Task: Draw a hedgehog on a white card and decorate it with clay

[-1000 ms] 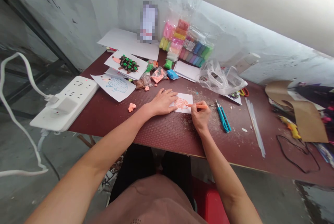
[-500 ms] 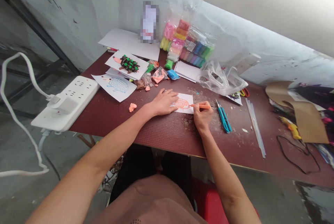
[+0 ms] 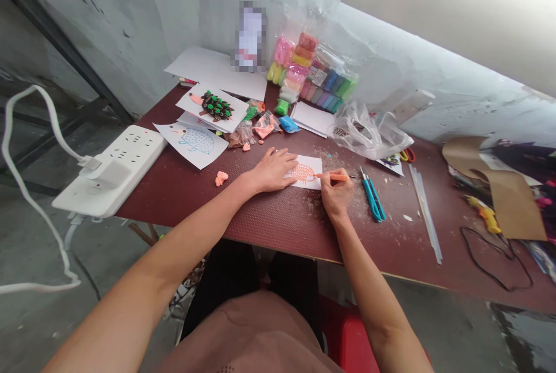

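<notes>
My left hand (image 3: 273, 170) lies flat with its fingers stretched over the left part of a small white card (image 3: 310, 183). An orange drawing (image 3: 303, 172) of a rounded, patterned body shows on the card, partly covered by that hand. At the card's right edge my right hand (image 3: 337, 194) is closed around an orange marker pen (image 3: 337, 177), its tip at the right end of the drawing. Just right of this hand lies a teal utility knife (image 3: 372, 196). A lump of orange clay (image 3: 221, 178) sits left of my left hand.
Behind are clay packs (image 3: 332, 86), a plastic bag (image 3: 369, 130), a hedgehog card (image 3: 212, 108) and a blue hedgehog drawing (image 3: 195, 144). A white power strip (image 3: 113, 173) stands at left. Clear sticks (image 3: 425, 214) and a yellow glue gun (image 3: 485, 215) lie at right.
My right hand and the pen tip have shifted very slightly at the drawing's right end. My left hand stays flat on the card.
</notes>
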The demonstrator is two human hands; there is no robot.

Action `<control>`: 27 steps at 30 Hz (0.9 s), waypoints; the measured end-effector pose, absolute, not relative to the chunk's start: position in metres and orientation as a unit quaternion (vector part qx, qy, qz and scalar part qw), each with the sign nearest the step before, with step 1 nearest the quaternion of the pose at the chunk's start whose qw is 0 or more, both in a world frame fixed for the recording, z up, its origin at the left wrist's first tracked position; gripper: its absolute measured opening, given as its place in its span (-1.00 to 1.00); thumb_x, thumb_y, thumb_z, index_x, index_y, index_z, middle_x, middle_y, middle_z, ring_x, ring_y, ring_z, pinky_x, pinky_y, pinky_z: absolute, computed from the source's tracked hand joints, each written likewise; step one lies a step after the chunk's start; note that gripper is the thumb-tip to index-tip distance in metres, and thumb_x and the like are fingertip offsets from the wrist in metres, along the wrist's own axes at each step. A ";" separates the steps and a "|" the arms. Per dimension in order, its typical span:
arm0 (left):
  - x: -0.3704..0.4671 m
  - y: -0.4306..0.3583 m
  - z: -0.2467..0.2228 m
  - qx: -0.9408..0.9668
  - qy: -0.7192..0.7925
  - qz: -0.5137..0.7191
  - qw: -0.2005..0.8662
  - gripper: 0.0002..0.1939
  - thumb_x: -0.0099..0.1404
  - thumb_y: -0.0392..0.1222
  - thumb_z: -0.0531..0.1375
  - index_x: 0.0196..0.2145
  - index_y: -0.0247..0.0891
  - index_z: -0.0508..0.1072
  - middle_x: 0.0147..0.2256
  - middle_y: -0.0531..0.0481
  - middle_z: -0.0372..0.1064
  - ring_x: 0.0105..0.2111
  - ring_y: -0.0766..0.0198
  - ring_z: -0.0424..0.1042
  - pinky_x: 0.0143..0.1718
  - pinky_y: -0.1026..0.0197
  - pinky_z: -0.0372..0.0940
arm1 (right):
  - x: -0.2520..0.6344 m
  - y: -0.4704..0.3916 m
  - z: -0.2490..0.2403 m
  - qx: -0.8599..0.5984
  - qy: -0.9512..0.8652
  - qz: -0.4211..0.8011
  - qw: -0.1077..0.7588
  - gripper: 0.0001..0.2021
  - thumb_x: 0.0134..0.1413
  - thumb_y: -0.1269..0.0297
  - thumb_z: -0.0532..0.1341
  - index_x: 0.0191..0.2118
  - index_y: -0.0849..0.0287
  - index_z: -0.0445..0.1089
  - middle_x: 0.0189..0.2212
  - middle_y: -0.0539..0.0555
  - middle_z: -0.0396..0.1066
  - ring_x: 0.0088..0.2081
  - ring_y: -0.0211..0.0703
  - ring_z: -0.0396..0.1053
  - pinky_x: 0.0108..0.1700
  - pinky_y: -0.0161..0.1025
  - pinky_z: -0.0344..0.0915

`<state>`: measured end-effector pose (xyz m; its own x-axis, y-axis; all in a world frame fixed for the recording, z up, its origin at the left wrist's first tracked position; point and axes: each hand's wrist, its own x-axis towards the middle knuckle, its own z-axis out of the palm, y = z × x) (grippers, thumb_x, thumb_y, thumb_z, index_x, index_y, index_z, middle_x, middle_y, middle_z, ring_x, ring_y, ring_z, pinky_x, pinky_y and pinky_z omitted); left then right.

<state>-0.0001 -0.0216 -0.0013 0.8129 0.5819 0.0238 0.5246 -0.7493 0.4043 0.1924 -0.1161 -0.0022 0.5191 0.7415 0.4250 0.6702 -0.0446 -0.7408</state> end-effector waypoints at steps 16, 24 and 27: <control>-0.001 -0.022 0.000 0.935 0.293 0.075 0.186 -0.51 0.48 0.03 0.12 0.27 -0.15 0.41 0.42 -0.13 0.18 0.43 -0.17 0.07 0.39 -0.31 -0.04 | 0.193 -0.117 -0.002 -0.724 -0.490 0.038 0.484 -0.80 -0.01 0.18 0.18 -0.57 0.07 0.24 -0.62 -0.06 0.31 -0.57 -0.23 0.20 -0.44 -0.25 0.15; 0.000 -0.022 0.000 0.934 0.298 0.075 0.183 -0.51 0.48 0.04 0.13 0.27 -0.17 0.42 0.42 -0.14 0.18 0.42 -0.17 0.09 0.39 -0.29 -0.03 | 0.191 -0.118 0.000 -0.717 -0.484 0.041 0.499 -0.80 0.00 0.18 0.18 -0.57 0.07 0.25 -0.62 -0.07 0.29 -0.56 -0.23 0.21 -0.45 -0.25 0.13; -0.001 -0.022 -0.001 0.935 0.295 0.077 0.180 -0.52 0.48 0.04 0.13 0.27 -0.13 0.42 0.42 -0.12 0.19 0.42 -0.15 0.10 0.39 -0.28 -0.03 | 0.189 -0.119 0.001 -0.711 -0.497 0.052 0.494 -0.80 0.00 0.18 0.17 -0.57 0.08 0.26 -0.63 -0.07 0.28 -0.56 -0.24 0.19 -0.45 -0.25 0.14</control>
<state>-0.0007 -0.0217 -0.0006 0.8140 0.5796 0.0382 0.5241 -0.7611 0.3822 0.1889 -0.1193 0.0012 0.4995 0.7593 0.4170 0.6562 -0.0174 -0.7544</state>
